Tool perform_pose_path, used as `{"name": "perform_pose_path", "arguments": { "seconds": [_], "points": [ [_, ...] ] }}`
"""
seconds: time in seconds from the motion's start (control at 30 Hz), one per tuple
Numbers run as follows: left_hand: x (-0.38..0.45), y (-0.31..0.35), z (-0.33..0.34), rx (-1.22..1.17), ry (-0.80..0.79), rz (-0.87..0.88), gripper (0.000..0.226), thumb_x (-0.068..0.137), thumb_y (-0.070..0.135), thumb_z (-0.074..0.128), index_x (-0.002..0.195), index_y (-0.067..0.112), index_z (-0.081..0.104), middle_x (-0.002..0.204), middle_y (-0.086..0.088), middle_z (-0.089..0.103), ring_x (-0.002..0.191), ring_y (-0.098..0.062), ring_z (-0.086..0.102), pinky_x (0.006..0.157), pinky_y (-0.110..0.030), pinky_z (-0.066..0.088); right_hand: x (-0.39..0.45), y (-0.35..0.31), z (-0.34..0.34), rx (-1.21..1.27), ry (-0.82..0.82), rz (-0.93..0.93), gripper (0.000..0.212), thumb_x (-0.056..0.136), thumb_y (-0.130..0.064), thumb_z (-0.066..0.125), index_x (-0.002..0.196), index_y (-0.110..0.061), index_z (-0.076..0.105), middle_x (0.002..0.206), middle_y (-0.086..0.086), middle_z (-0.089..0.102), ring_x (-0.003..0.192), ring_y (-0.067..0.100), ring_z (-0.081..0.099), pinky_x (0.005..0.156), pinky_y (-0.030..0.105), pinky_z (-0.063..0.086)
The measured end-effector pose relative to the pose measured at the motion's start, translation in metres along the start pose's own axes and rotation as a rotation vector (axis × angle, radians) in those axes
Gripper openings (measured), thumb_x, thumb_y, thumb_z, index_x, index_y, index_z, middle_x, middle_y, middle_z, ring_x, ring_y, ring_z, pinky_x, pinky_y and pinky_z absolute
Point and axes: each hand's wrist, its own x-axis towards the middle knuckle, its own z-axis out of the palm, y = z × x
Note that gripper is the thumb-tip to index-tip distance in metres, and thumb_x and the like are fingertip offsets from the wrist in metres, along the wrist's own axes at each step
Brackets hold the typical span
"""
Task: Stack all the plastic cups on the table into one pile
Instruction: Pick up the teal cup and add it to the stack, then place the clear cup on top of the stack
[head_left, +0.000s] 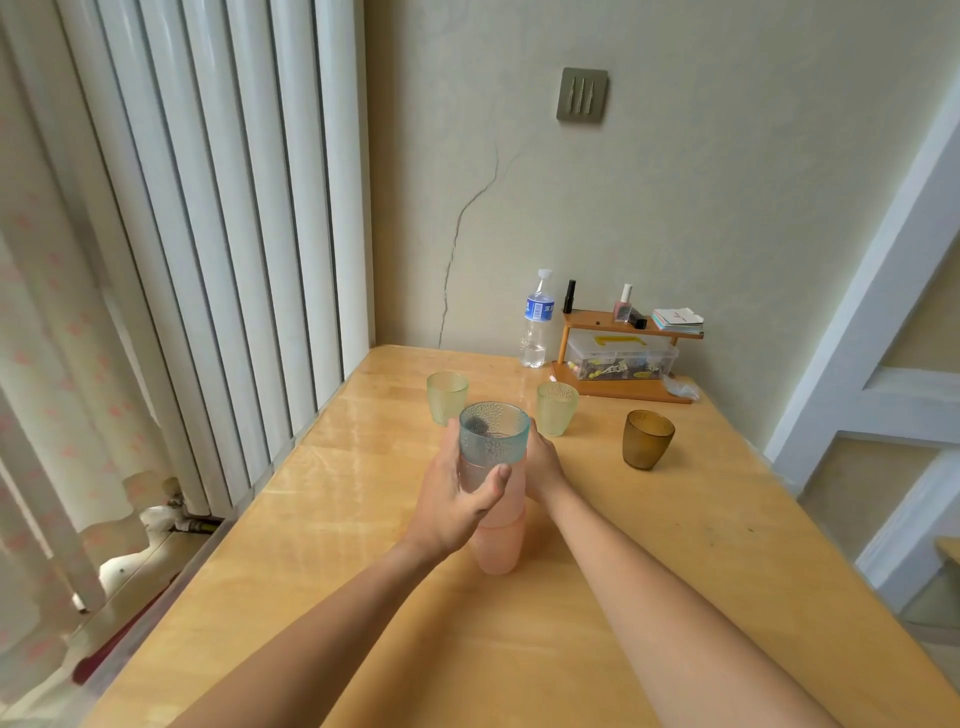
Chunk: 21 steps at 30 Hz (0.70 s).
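A pile of cups stands in the middle of the wooden table: pink cups below and a blue textured cup nested on top. My left hand wraps the pile's left side with the thumb across the front. My right hand presses the pile's right side from behind. Farther back stand two pale green cups, one at the left and one at the right. A brown cup stands upright to the right.
At the back of the table stand a water bottle and a small wooden shelf with a clear box, nail polish and cards. A radiator runs along the left edge. A wall closes the far side.
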Motion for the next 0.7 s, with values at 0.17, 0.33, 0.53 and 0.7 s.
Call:
{"name": "perform_pose_path", "arguments": {
  "seconds": [0.17, 0.33, 0.53, 0.7],
  "points": [
    [0.0, 0.003, 0.001, 0.005, -0.058, -0.022, 0.057, 0.088, 0.046, 0.068, 0.136, 0.018, 0.056, 0.129, 0.004, 0.07, 0.125, -0.012, 0.065, 0.106, -0.023, 0.049, -0.009, -0.009, -0.013, -0.076, 0.029, -0.049, 0.065, 0.066, -0.05, 0.063, 0.116, -0.009, 0.055, 0.115, 0.011, 0.071, 0.109, 0.033, 0.066, 0.088, 0.039, 0.053],
    [-0.001, 0.007, 0.004, 0.063, -0.107, -0.034, 0.055, 0.087, 0.048, 0.07, 0.131, 0.018, 0.055, 0.125, 0.0, 0.071, 0.119, -0.017, 0.067, 0.102, -0.029, 0.051, -0.023, -0.038, -0.062, -0.167, 0.108, -0.074, 0.059, 0.086, -0.032, 0.072, 0.139, -0.015, 0.052, 0.135, 0.012, 0.065, 0.123, 0.032, 0.06, 0.083, 0.028, 0.039],
    [-0.003, 0.014, 0.001, 0.102, -0.154, -0.067, 0.053, 0.092, 0.044, 0.07, 0.136, 0.022, 0.052, 0.133, 0.009, 0.069, 0.125, -0.006, 0.064, 0.103, -0.017, 0.047, -0.046, -0.073, -0.113, -0.115, 0.135, -0.212, 0.09, 0.065, -0.068, 0.078, 0.141, -0.03, 0.049, 0.143, -0.003, 0.058, 0.127, 0.021, 0.057, 0.107, 0.045, 0.049],
    [-0.008, 0.021, -0.004, 0.109, -0.202, -0.114, 0.053, 0.093, 0.04, 0.073, 0.139, 0.024, 0.051, 0.137, 0.012, 0.067, 0.129, -0.004, 0.062, 0.107, -0.024, 0.049, -0.061, -0.099, -0.121, -0.01, 0.075, -0.332, 0.081, 0.059, -0.081, 0.077, 0.126, -0.042, 0.056, 0.135, -0.009, 0.064, 0.124, 0.017, 0.063, 0.106, 0.049, 0.051]
  ]
}}
